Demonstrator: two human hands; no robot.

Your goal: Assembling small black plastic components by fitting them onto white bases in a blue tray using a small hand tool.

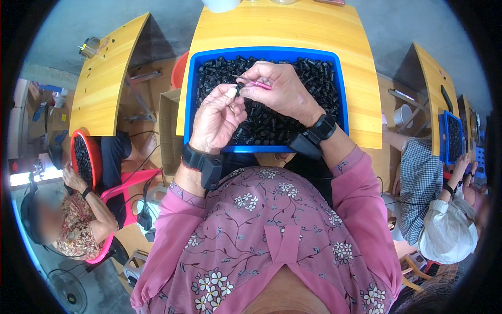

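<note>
A blue tray [344, 107] full of small black cylindrical parts [264, 126] stands before me, and both hands meet above it. Between its fingertips my left hand [213, 116] pinches one small black part [240, 87]; a pale covering shows at a fingertip there. My right hand [286, 90] is closed on a slim pink-handled tool [260, 84] with a thin metal end that points left. Its fingers touch or nearly touch the black part. The tool's exact kind is too small to make out.
The tray rests on a yellow wooden table [282, 26], with a white container [220, 4] at its far edge. A cardboard box [170, 118] stands left below. Co-workers sit at both sides, one by a red basin [94, 162], one by another blue tray [442, 137].
</note>
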